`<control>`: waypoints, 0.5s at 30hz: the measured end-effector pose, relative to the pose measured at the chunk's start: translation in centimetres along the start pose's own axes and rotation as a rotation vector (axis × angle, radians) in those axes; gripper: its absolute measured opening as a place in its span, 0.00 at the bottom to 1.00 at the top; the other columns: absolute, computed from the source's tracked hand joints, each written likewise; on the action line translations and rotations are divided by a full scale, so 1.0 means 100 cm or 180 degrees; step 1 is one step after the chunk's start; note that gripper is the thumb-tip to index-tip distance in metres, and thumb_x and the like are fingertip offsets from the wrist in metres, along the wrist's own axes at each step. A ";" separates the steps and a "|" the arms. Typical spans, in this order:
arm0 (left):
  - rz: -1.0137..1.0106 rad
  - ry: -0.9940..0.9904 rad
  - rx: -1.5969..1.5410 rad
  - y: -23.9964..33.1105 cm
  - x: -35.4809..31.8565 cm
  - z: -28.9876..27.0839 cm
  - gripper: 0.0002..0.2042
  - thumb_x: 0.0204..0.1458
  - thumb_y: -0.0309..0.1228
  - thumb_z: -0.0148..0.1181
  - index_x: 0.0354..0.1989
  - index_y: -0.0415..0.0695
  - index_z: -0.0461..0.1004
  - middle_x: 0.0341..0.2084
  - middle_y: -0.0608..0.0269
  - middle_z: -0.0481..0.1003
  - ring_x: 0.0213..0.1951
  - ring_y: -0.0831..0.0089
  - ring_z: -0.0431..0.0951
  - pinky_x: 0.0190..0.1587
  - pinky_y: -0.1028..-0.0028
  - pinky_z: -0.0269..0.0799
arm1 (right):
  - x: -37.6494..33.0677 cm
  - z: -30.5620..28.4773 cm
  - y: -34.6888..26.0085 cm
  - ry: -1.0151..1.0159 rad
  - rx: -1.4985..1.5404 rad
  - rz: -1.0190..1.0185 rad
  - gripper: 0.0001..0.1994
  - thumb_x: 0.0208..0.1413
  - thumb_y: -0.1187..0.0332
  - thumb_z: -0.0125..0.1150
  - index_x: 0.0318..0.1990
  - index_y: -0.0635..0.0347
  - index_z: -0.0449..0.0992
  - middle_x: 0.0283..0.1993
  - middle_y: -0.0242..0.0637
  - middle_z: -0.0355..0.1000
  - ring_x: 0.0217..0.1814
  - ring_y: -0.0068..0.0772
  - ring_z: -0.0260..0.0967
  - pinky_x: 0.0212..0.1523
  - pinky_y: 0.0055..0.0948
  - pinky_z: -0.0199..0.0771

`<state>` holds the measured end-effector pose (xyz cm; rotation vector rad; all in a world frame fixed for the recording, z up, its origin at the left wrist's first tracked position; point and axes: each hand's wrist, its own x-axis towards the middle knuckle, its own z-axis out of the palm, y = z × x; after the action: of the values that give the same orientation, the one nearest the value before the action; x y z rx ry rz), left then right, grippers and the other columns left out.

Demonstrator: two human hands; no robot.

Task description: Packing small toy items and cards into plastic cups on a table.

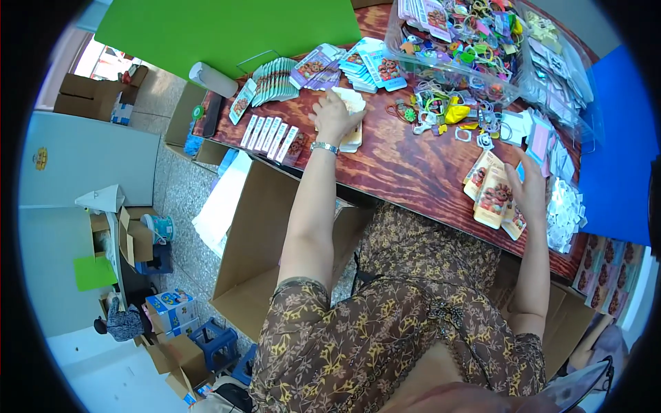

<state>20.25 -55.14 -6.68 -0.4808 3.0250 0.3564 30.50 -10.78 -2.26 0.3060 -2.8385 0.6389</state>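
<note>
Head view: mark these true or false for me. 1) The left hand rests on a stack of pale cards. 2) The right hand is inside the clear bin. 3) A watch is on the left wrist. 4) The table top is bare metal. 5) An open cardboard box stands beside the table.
1) True: the left hand lies on top of the stack of pale cards.
2) False: the right hand is at the printed packets on the table, apart from the clear bin.
3) True: a wristwatch shows there.
4) False: the table is reddish-brown wood.
5) True: the cardboard box stands open on the floor.
</note>
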 end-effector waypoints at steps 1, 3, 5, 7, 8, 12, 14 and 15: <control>0.0021 -0.0273 -0.0098 -0.003 0.002 0.000 0.57 0.41 0.60 0.71 0.70 0.30 0.50 0.61 0.35 0.64 0.63 0.34 0.63 0.57 0.38 0.65 | 0.001 0.004 -0.006 0.0098 0.0122 -0.0108 0.22 0.63 0.66 0.61 0.63 0.61 0.70 0.59 0.51 0.72 0.62 0.54 0.68 0.62 0.44 0.66; 0.0218 0.0174 0.0098 -0.005 -0.002 0.013 0.56 0.40 0.59 0.72 0.68 0.29 0.52 0.60 0.35 0.65 0.62 0.35 0.65 0.55 0.39 0.67 | 0.006 0.007 -0.023 0.0151 0.0279 -0.0196 0.22 0.62 0.67 0.61 0.63 0.61 0.70 0.60 0.50 0.72 0.63 0.52 0.68 0.62 0.43 0.66; 0.0465 0.0965 0.0371 -0.004 -0.007 0.026 0.52 0.37 0.55 0.76 0.61 0.26 0.58 0.56 0.36 0.67 0.57 0.39 0.68 0.51 0.41 0.70 | 0.011 0.014 -0.037 0.0230 0.0515 -0.0321 0.23 0.62 0.68 0.62 0.64 0.61 0.70 0.61 0.49 0.71 0.64 0.50 0.67 0.63 0.42 0.66; 0.0445 0.0658 0.0234 -0.010 -0.005 0.026 0.53 0.37 0.54 0.76 0.63 0.26 0.57 0.56 0.39 0.66 0.58 0.40 0.66 0.54 0.38 0.67 | 0.014 0.018 -0.047 0.0189 0.0546 -0.0355 0.23 0.62 0.68 0.62 0.64 0.61 0.69 0.61 0.48 0.71 0.64 0.51 0.67 0.63 0.42 0.66; 0.0423 0.0356 0.0094 -0.009 -0.005 0.024 0.54 0.37 0.53 0.77 0.65 0.25 0.56 0.56 0.41 0.65 0.59 0.41 0.64 0.58 0.35 0.64 | 0.016 0.019 -0.052 0.0152 0.0573 -0.0397 0.23 0.62 0.68 0.62 0.64 0.61 0.69 0.61 0.48 0.71 0.64 0.51 0.67 0.63 0.42 0.66; 0.0484 0.0569 0.0064 -0.005 -0.012 0.019 0.50 0.36 0.50 0.78 0.60 0.25 0.61 0.51 0.45 0.66 0.55 0.46 0.65 0.55 0.34 0.65 | 0.020 0.023 -0.070 0.0059 0.0692 -0.0672 0.25 0.60 0.70 0.63 0.65 0.59 0.68 0.62 0.48 0.70 0.65 0.51 0.67 0.63 0.42 0.66; 0.0617 0.0955 0.0305 -0.004 -0.018 0.017 0.45 0.35 0.47 0.78 0.56 0.27 0.64 0.45 0.48 0.67 0.50 0.47 0.67 0.54 0.39 0.67 | 0.021 0.024 -0.078 0.0087 0.0676 -0.0749 0.25 0.59 0.70 0.63 0.64 0.59 0.69 0.62 0.47 0.70 0.64 0.50 0.67 0.63 0.42 0.67; 0.0652 0.0941 0.0301 0.003 -0.023 0.011 0.45 0.35 0.47 0.78 0.56 0.27 0.64 0.45 0.48 0.67 0.50 0.47 0.67 0.54 0.39 0.67 | 0.020 0.025 -0.082 0.0077 0.0726 -0.0795 0.25 0.59 0.71 0.64 0.64 0.59 0.69 0.61 0.47 0.71 0.64 0.49 0.68 0.63 0.42 0.67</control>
<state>22.39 -53.91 -7.47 -0.2348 3.3704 0.1619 30.20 -19.38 -0.68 0.6729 -2.6450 0.9029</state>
